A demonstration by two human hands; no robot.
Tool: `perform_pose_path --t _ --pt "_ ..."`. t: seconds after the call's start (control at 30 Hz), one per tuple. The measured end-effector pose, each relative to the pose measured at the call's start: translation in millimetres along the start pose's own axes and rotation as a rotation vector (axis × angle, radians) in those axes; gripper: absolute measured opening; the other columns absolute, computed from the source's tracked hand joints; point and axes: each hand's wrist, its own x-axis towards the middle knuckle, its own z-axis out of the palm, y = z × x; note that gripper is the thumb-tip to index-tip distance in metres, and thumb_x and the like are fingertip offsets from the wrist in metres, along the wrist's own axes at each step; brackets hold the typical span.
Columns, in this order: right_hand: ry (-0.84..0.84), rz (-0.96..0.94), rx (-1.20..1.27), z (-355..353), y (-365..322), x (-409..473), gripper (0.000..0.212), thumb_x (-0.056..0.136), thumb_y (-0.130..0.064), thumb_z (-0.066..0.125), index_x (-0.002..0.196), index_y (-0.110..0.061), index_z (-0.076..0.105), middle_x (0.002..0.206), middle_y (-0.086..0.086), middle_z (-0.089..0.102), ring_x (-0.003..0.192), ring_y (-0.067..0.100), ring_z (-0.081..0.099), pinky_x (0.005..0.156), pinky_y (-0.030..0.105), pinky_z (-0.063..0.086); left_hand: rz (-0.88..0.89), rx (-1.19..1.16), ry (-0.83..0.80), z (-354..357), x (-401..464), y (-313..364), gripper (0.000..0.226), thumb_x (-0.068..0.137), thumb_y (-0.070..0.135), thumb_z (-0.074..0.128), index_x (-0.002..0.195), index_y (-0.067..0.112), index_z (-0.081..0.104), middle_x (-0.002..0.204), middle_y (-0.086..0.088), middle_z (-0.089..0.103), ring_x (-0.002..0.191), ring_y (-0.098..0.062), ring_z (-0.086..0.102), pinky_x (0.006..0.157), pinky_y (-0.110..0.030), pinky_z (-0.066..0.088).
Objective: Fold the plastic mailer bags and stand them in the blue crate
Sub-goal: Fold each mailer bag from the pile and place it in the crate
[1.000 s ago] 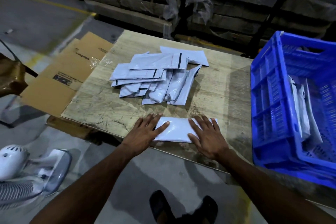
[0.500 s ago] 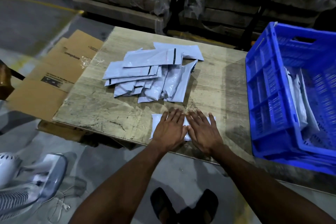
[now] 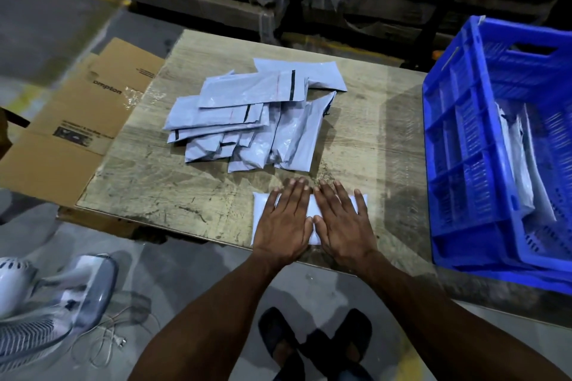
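Both flat, straight-fingered hands, left hand and right hand, press the folded mailer bag with no grip

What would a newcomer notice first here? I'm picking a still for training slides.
Most likely the two hands, left hand and right hand, pressed flat side by side on a white folded bag at the near edge of the wooden table. Next, the bright blue crate on the right, with a few bags standing inside, and the loose pile of grey bags mid-table.
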Motion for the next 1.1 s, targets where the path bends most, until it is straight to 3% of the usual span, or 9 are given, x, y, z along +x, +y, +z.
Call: perform_pose_path --t 0.63,0.83,1.1 --pt "-0.043 0.008 -0.014 2 -1 1 0.064 0.103 -0.044 0.025 0.160 -0.015 0.022 0.169 0.002 0.015 0.156 0.022 0.005 0.122 0.054 0.014 0.004 0.029 0.017 6 -1 -1 0.067 0.103 0.041 0.033 0.159 0.005 0.033 0.168 -0.013 0.027 0.157 -0.025 0.020 0.125 -0.049 0.021" --pt "-0.015 -0.016 0.008 8 3 0 0.062 0.103 -0.046 0.026 0.158 -0.018 0.030 0.168 0.003 0.018 0.156 0.025 0.010 0.121 0.056 0.019 0.032 0.015 0.023 10 -2 -4 0.064 0.103 0.040 0.033 0.161 0.012 0.029 0.169 -0.013 0.022 0.157 -0.027 0.018 0.124 -0.052 0.022" --pt "-0.014 -0.028 -0.017 11 3 1 0.058 0.103 -0.044 0.026 0.153 -0.020 0.041 0.165 0.008 0.025 0.154 0.028 0.018 0.120 0.058 0.019 0.024 0.018 -0.015 9 -1 -2 0.061 0.102 0.039 0.032 0.156 0.011 0.040 0.168 -0.015 0.024 0.157 -0.029 0.021 0.124 -0.052 0.022"
